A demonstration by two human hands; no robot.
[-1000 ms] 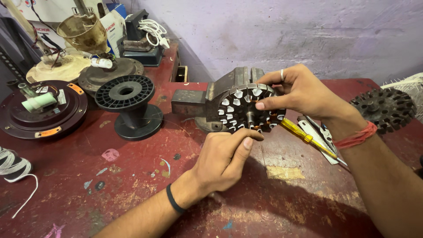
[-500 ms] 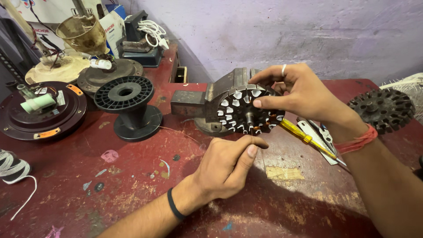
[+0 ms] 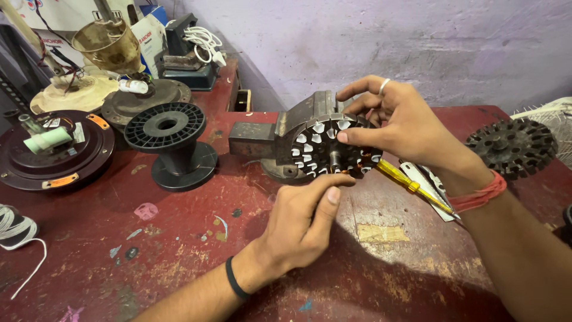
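A round black motor stator (image 3: pixel 326 148) with white slot liners and copper wire stands on edge, clamped in a grey bench vise (image 3: pixel 268 138) on the red table (image 3: pixel 179 250). My right hand (image 3: pixel 396 122), wearing a ring and a red wrist thread, grips the stator's upper right rim with the thumb on its face. My left hand (image 3: pixel 304 223), with a black wristband, is just below the stator, thumb and forefinger pinched together at its lower edge on what looks like thin copper wire.
A yellow-handled screwdriver (image 3: pixel 411 186) and metal strips lie right of the vise. A second stator (image 3: pixel 511 148) sits far right. A black empty spool (image 3: pixel 173 143), a round motor cover (image 3: pixel 50 149), a brass housing (image 3: pixel 110 45) and white cord (image 3: pixel 15 229) are to the left.
My left hand dropped away from the stator's lower edge, then rose back to it with fingers pinched. My right hand stayed on the rim.
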